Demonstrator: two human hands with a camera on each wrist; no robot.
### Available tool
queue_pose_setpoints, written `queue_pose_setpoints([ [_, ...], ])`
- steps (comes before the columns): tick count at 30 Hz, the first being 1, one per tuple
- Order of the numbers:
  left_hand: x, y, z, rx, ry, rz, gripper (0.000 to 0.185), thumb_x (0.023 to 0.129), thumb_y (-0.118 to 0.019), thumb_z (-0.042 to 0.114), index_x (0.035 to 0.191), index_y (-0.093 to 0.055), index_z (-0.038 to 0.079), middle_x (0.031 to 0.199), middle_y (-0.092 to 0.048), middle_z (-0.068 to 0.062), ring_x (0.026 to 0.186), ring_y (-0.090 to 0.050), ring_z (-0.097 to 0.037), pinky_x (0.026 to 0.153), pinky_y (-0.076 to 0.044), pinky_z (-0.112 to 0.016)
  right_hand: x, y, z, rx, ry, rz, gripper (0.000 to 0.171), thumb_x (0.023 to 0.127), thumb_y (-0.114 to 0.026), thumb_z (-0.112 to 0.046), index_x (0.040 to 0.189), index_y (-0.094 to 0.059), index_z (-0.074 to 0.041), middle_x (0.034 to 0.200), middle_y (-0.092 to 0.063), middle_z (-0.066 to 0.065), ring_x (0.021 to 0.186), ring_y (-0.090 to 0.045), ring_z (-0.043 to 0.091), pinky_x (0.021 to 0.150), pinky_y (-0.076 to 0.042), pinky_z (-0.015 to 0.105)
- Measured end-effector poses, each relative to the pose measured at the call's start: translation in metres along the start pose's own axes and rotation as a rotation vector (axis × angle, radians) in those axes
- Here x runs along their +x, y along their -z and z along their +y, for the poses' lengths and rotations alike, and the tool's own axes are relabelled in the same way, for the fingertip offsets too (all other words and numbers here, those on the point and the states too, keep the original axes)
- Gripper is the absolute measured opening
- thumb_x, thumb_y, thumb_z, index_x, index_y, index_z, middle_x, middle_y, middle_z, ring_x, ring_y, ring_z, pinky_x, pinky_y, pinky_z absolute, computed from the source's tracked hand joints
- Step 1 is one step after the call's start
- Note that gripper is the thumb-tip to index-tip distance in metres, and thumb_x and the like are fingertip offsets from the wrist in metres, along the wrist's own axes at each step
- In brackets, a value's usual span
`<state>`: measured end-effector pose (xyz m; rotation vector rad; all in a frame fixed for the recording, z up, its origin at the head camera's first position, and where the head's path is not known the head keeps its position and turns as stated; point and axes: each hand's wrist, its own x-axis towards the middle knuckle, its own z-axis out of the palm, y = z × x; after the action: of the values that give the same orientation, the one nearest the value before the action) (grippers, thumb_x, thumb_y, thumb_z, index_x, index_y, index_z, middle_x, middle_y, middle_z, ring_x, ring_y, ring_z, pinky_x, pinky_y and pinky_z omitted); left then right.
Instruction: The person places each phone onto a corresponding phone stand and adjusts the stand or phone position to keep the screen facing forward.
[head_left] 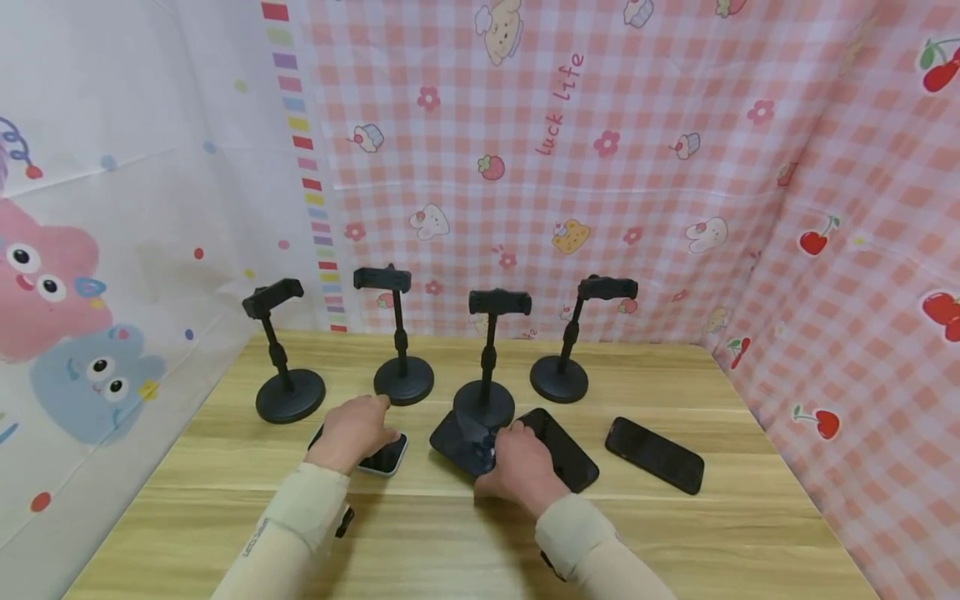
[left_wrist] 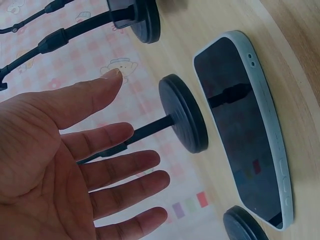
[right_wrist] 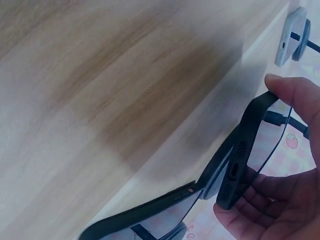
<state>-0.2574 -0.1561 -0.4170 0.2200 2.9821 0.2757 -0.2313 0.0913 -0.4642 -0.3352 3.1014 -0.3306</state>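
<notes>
My right hand grips a smartphone in a dark case by its near end, thumb on one edge and fingers on the other. In the right wrist view this phone is tilted, its bottom edge with the charging port toward the camera. My left hand hovers over a smartphone in a pale case, partly covering it in the head view. The left wrist view shows that hand with fingers spread and nothing held, apart from the pale-cased phone, which lies screen up.
Several black phone stands with round bases line the back: far left, centre left, centre just behind the held phone, and right. A dark phone lies right of my right hand, another black phone farther right. Patterned cloth hangs behind.
</notes>
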Motion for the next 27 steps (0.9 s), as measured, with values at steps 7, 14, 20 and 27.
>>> queue_pose_setpoints([
  [7,0.002,0.001,0.003,-0.004,-0.008,0.009,0.050,0.088,-0.076,0.029,0.126,-0.062,0.000,0.118,-0.065,-0.020,0.103,-0.064,-0.036,0.081,-0.052,-0.053,-0.004,0.006,0.006,0.045,-0.019,0.091,0.069,0.066,-0.087,-0.041,0.106,-0.063,0.009,0.096,-0.054,0.016,0.085,-0.055,0.027,0.072,-0.054,0.042],
  [14,0.004,0.003,0.006,-0.008,-0.035,0.031,0.048,0.089,-0.075,0.027,0.126,-0.061,-0.001,0.116,-0.066,-0.020,0.102,-0.065,-0.036,0.081,-0.052,-0.053,-0.009,0.011,0.011,0.085,-0.031,0.119,0.078,0.068,-0.086,-0.045,0.117,-0.062,0.010,0.108,-0.055,0.019,0.096,-0.057,0.031,0.080,-0.053,0.043],
  [20,0.008,0.004,0.009,0.015,-0.052,0.055,0.045,0.087,-0.077,0.028,0.120,-0.063,0.000,0.108,-0.067,-0.018,0.095,-0.066,-0.034,0.077,-0.053,-0.053,-0.014,0.017,0.013,0.115,-0.039,0.174,0.082,0.070,-0.087,-0.046,0.121,-0.060,0.011,0.114,-0.056,0.022,0.103,-0.058,0.035,0.085,-0.052,0.046],
  [27,0.008,0.010,0.014,0.034,-0.065,0.078,0.045,0.088,-0.077,0.028,0.120,-0.063,0.000,0.108,-0.067,-0.018,0.096,-0.066,-0.035,0.077,-0.053,-0.054,-0.016,0.022,0.017,0.141,-0.068,0.197,0.084,0.070,-0.086,-0.050,0.122,-0.059,0.010,0.120,-0.057,0.024,0.106,-0.060,0.036,0.089,-0.052,0.046],
])
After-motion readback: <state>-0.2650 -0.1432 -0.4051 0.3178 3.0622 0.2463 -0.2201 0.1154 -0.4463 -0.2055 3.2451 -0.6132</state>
